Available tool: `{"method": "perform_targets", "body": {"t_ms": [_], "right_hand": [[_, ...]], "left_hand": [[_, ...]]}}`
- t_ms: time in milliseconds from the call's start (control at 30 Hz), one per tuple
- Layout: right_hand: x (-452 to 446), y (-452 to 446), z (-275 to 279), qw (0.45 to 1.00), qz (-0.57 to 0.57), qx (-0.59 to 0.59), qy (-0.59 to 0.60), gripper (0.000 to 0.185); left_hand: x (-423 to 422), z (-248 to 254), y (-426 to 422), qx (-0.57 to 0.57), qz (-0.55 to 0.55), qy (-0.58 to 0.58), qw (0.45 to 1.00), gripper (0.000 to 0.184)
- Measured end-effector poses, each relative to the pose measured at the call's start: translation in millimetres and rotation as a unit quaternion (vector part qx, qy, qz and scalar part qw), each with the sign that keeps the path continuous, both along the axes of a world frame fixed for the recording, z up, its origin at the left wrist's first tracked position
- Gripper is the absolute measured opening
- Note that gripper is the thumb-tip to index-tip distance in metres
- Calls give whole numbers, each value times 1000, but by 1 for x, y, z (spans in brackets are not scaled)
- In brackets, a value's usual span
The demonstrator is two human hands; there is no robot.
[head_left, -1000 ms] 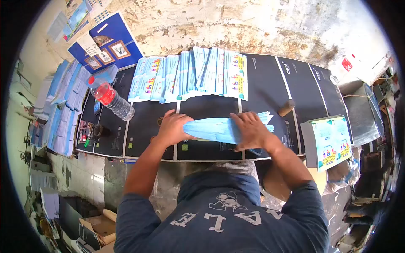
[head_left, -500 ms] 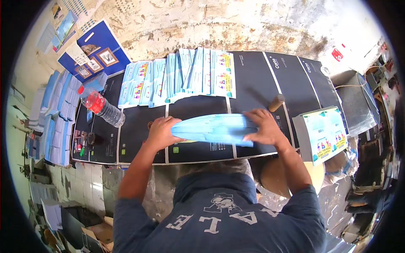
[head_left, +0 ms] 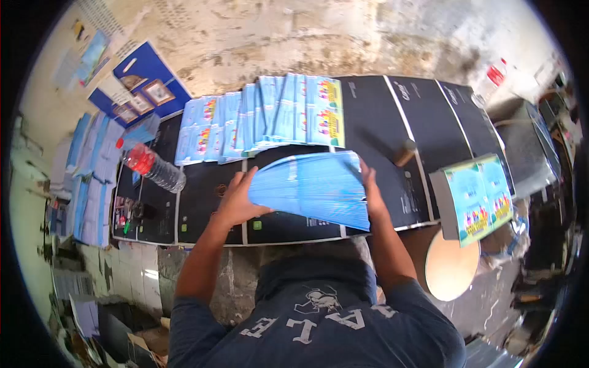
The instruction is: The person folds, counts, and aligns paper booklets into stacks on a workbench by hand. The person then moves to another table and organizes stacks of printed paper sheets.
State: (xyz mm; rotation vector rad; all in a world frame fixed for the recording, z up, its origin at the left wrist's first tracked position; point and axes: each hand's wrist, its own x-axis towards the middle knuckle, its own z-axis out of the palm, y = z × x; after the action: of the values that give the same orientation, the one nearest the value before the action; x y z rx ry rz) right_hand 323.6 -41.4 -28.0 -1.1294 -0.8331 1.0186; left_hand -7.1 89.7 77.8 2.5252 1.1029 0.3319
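Observation:
A thick, fanned stack of light blue printed booklets [head_left: 310, 187] is held between my two hands over the near side of the dark table. My left hand [head_left: 238, 199] grips its narrow left end, thumb in front and fingers behind. Against the wider, spread right edge, my right hand [head_left: 373, 193] presses with its fingers; its thumb is largely hidden. Behind the stack lies an overlapping row of similar blue booklets [head_left: 264, 119] with colourful printed covers. A short brown cylinder [head_left: 405, 153] stands to the right, beyond my right hand.
At the table's right edge is a thick pile of printed sheets [head_left: 475, 199]. A plastic bottle with a red label [head_left: 153, 167] leans on the left, by tall paper stacks [head_left: 92, 178]. A blue picture board [head_left: 141, 86] rests against the wall. A round stool [head_left: 453, 264] stands below.
The stack has fanned out wider at its right end, its many edges now showing. My right hand has shifted from the top to the right edge. The camera view has moved slightly.

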Motion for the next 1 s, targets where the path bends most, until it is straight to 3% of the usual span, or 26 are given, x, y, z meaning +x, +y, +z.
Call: {"method": "perform_targets", "body": {"t_ms": [33,67,133,167,233,267,300,367,400,433,500,533,600,667,700,767,833,933,1000], "right_hand": [[13,-13,-1,997,34,25,-61,82],[22,-23,-3,991,97,68,-62,96],[22,-46,39,980,186,-18,-60,147],[28,-52,19,974,213,-32,-69,159],[27,-64,29,962,248,-39,-107,165],[3,-70,54,965,247,1,85,166],[11,-70,43,962,271,7,38,168],[10,-76,34,958,280,9,-62,169],[10,-84,21,958,248,15,-144,152],[3,-81,20,957,250,19,-146,152],[-22,-80,15,984,56,-42,-166,120],[-27,-76,8,993,-8,1,-120,95],[-24,-70,13,993,-7,8,-122,92],[-23,-68,22,993,9,-2,-117,89],[-20,-66,21,993,8,6,-120,89],[-13,-67,14,990,44,19,-132,89],[-10,-67,6,990,49,29,-130,91],[-3,-59,4,990,73,22,-116,96],[-4,-56,7,991,78,-32,-105,100]], "left_hand": [[6,5,0,-34,17,-6,999,93],[6,11,-2,-64,44,-11,997,83],[6,2,0,-46,63,-41,996,74],[5,-4,2,-33,66,-40,997,74],[2,-10,5,-5,76,-41,996,78],[1,-13,7,5,79,-38,996,77],[2,-8,6,-13,81,-31,996,76],[4,-7,3,-8,97,-10,995,72],[3,-4,2,-3,101,-10,995,72],[4,-3,2,-19,96,-10,995,75],[0,-2,2,-33,90,-9,995,78],[-3,-5,6,-41,60,-8,997,87],[-14,-9,14,-43,31,-9,999,97],[-35,-15,14,-34,-92,-83,992,122],[-45,-22,14,-26,-92,-84,992,122],[-62,-37,13,-267,-38,-209,940,134],[-70,-43,4,-272,-44,-203,940,132],[-67,-49,-15,-391,21,-327,860,131],[-58,-58,-19,-376,9,-338,863,132]]}}
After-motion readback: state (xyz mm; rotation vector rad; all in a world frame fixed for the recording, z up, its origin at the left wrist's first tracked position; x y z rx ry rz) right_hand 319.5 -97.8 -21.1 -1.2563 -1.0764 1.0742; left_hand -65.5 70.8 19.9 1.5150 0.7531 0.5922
